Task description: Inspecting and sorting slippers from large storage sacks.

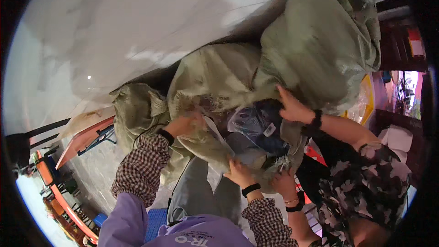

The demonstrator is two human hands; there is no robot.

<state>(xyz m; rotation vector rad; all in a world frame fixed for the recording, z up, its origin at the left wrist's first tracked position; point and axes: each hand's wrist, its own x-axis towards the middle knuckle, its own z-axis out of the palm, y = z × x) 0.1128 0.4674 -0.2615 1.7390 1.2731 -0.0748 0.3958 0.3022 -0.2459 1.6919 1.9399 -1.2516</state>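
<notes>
One open olive-green woven-plastic sack (203, 144) is lying just ahead of us, its mouth gaping between us and a co-worker (366, 174) in a dark patterned top on our right. Our left hand (188, 124) is touching the left side of the rim, but blur is hiding its fingers, so we cannot tell whether they are pinching the cloth. Our right hand (238, 173) is resting at the near edge with its fingers bending toward the rim; whether they are pinching or only pressing, we cannot tell. The co-worker's upper hand (292, 107) is stretching one finger out at the far rim, while the lower hand (284, 185) is lying against the frayed near edge. As far as we are judging, the opening is done, since a dark blue bundle in clear plastic (258, 128), bearing a small white label (270, 130), is showing inside. The contents are not yet out: the bundle is sitting in the sack, and neither of our hands is holding it. One large bulging olive-green sack (315, 45) is looming beyond, and a smaller crumpled olive-green sack (135, 107) is standing at the left; we are seeing no contents in either.
</notes>
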